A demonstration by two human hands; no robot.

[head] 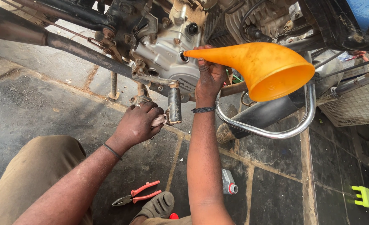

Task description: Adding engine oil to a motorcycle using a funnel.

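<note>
Two hands over dark stone paving (dusty, pale joints): right hand [209,79] grips orange funnel [259,66], left hand [138,123] fisted by footpeg [174,104].

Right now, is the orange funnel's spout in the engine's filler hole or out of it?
In. The orange funnel lies tilted, its narrow tip seated at the filler hole in the engine case, steadied by the right hand.

We see one package: a small grey bottle [228,182] lying on its side on the dark stone floor [272,183], just right of our right forearm. Its body is boxy, its round neck ringed red with a pale cap. We see no labels, signs or screens elsewhere.
</note>
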